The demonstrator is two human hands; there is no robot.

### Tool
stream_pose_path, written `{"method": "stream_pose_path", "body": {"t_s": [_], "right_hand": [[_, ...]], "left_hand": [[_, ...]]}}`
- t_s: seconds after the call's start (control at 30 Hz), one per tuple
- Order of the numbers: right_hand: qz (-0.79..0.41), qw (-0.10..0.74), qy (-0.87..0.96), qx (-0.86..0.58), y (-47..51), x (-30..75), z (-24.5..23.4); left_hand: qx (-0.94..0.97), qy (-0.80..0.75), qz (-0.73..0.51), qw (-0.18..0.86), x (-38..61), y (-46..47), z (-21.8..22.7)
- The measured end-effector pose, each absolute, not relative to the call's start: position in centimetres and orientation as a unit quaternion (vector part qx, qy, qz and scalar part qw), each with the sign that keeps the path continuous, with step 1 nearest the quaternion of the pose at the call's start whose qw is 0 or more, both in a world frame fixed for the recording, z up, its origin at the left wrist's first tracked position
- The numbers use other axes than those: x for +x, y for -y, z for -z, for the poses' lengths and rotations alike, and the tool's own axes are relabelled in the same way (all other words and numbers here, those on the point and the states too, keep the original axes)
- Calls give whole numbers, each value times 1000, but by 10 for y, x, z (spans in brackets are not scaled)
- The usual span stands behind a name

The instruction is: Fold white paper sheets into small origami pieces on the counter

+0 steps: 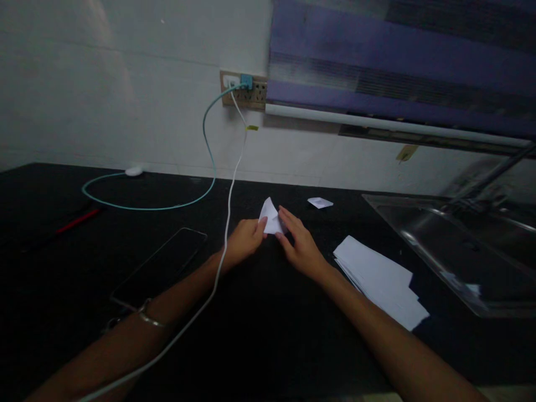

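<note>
A small folded piece of white paper is held up just above the dark countertop, its pointed corner facing the wall. My left hand pinches its left side between thumb and fingers. On the other side, my right hand has its thumb and fingers at the paper's right edge, the fingers fairly straight and partly around it. Beyond the right hand lies another small folded white paper. A stack of white paper sheets rests to the right of my right forearm.
A dark phone lies beside my left forearm. A white cable hangs from the wall socket strip across that arm. A teal cable loops on the dark counter. At right is a metal sink; a red object lies left.
</note>
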State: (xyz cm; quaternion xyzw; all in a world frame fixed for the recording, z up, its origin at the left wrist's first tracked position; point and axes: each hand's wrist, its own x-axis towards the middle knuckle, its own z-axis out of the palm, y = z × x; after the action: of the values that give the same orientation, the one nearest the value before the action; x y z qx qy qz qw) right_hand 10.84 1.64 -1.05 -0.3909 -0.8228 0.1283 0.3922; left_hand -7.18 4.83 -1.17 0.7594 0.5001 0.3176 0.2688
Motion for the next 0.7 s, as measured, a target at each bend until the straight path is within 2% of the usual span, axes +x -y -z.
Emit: {"method": "stream_pose_path", "body": {"t_s": [0.17, 0.4, 0.57, 0.7], "right_hand": [[-133, 353, 842, -386, -13, 106, 15], [-153, 452, 782, -401, -11, 102, 6], [-289, 551, 652, -435, -21, 104, 11], [-414, 527, 611, -421, -28, 106, 15]], "left_hand": [[761, -493, -323, 271, -71, -47, 13], [760, -509, -311, 259, -71, -45, 11], [796, -468, -282, 261, -70, -42, 10], [819, -457, -263, 225, -70, -40, 10]]}}
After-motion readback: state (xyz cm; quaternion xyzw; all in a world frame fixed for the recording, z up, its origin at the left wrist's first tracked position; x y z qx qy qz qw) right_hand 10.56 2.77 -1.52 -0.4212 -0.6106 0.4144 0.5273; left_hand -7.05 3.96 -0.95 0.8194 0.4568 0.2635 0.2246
